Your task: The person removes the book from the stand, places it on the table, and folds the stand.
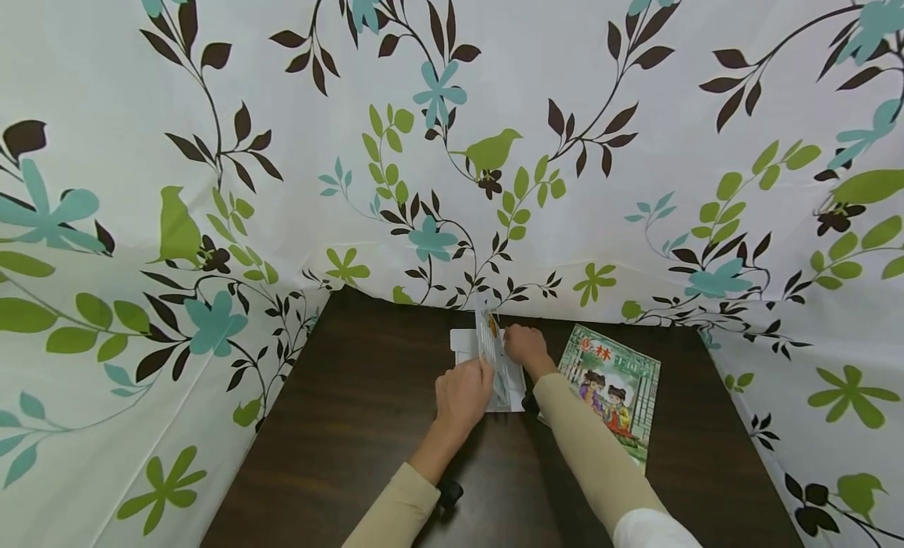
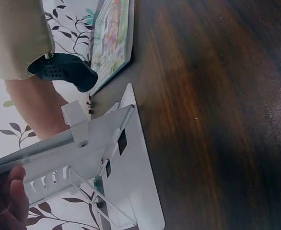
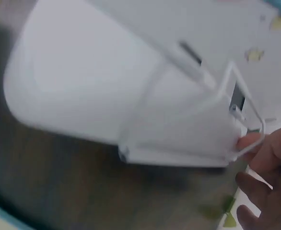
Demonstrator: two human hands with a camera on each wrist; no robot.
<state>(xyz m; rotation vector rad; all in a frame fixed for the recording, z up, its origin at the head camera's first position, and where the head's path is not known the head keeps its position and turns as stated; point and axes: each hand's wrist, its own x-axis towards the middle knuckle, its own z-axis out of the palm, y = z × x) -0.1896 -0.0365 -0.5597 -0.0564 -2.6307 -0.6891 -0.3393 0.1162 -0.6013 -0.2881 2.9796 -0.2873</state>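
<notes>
A white folding book stand (image 2: pixel 135 187), with a flat base and a raised panel, stands on the table between both hands. My left hand (image 1: pixel 462 387) grips the edge of its panel (image 2: pixel 49 153), thumb and fingers showing at the lower left of the left wrist view. On the other side, my right hand (image 1: pixel 526 348) holds the bent wire support (image 3: pixel 258 112) that joins panel and base. Its fingertips (image 3: pixel 248 141) lie at the wire's lower corner in the right wrist view. That view is partly blurred.
A magazine (image 1: pixel 614 391) with a green illustrated cover lies to the right, partly under my right forearm. The dark wooden table (image 1: pixel 339 438) ends at a patterned cloth (image 1: pixel 438 179) hung behind it and along both sides.
</notes>
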